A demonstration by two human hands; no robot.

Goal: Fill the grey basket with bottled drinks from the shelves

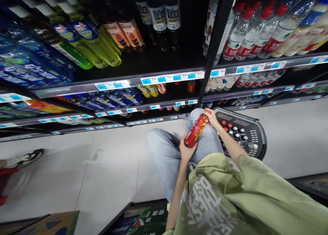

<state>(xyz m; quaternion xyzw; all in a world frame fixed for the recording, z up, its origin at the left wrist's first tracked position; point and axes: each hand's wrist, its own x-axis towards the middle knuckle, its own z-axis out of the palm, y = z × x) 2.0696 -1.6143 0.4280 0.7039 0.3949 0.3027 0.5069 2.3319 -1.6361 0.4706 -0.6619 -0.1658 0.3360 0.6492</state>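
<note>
I hold a red drink bottle [196,132] with yellow print in both hands, above my knees in light blue jeans. My left hand [186,151] grips its lower end. My right hand [212,118] closes around its upper end near the cap. Just right of the bottle sits a dark shopping basket [252,125] on the floor, holding several bottles seen from their caps.
Black shelving with blue price tags [167,78] fills the upper view, stocked with drink bottles. A black upright post [214,47] divides it. Someone else's shoe [24,158] shows at the left edge. Cardboard boxes [51,224] lie at the bottom.
</note>
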